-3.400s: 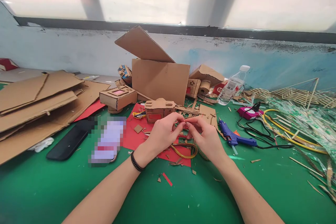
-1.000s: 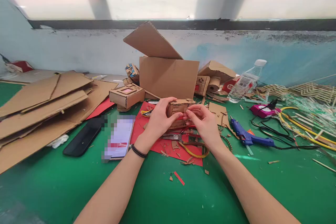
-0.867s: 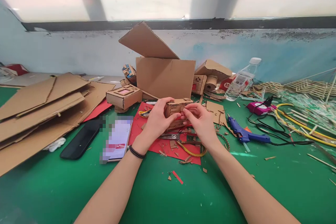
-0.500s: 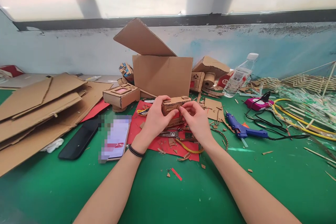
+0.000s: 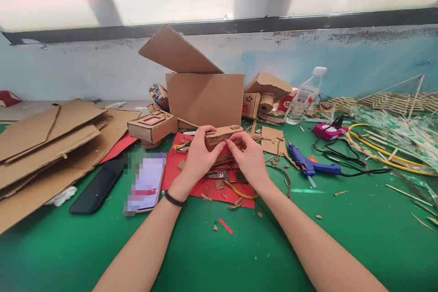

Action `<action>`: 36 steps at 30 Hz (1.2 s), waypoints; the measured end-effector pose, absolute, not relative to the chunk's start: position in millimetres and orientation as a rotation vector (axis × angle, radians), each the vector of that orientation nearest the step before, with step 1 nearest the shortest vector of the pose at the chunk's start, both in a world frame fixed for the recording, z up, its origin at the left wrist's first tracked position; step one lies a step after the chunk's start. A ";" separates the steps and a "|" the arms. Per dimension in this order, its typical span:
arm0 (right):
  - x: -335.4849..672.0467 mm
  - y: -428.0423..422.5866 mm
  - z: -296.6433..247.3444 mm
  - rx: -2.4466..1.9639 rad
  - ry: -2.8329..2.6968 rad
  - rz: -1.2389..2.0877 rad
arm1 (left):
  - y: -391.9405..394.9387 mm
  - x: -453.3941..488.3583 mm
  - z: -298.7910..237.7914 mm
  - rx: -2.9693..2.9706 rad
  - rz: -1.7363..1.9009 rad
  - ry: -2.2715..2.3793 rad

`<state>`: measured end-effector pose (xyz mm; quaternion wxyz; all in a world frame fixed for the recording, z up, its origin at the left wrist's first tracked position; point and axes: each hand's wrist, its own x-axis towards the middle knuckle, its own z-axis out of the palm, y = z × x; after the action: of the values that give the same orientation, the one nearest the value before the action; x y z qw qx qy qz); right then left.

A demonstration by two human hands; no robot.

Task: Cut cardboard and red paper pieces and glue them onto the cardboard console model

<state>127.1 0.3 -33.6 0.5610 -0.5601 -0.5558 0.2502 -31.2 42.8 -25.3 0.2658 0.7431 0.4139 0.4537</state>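
Observation:
A small cardboard box model (image 5: 223,134) with a red patch on its front is held between my two hands, above a red sheet (image 5: 198,187). My left hand (image 5: 202,155) wraps its left side, with the thumb on the front. My right hand (image 5: 249,155) has its thumb and forefinger pressed together at the front right of the model; whether a small piece sits between them is hidden. Below the hands lie scissors (image 5: 219,174) with a yellow handle (image 5: 239,191), partly covered. Cardboard scraps (image 5: 219,185) are strewn around them.
Left are stacked cardboard sheets (image 5: 41,146), a black phone (image 5: 97,187) and a lit phone (image 5: 147,182). Behind stand a cardboard panel (image 5: 205,98) and another cardboard box (image 5: 153,125). A blue glue gun (image 5: 310,162) with a black cord and a water bottle (image 5: 304,98) are on the right.
The whole view has shifted slightly, so things appear a little further left. My hands keep the same hold on the cardboard model.

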 end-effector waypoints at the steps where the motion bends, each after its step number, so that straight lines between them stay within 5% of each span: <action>1: 127.0 0.7 -33.9 -1.325 -1.320 0.576 | 43.2 -30.6 -25.9 1.999 1.234 1.121; 25: 139.5 -8.6 -31.0 -1.222 -1.477 -0.054 | 48.5 -36.4 -23.1 1.391 1.224 1.025; 36: 135.5 -10.9 -34.8 -1.208 -1.578 -0.001 | 50.6 -32.3 -31.1 1.564 1.239 1.004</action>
<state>135.5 -10.9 -34.8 0.5454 -0.5095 -0.6655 -0.0003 -32.3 50.6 -31.1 0.4384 0.6292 0.4041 0.4986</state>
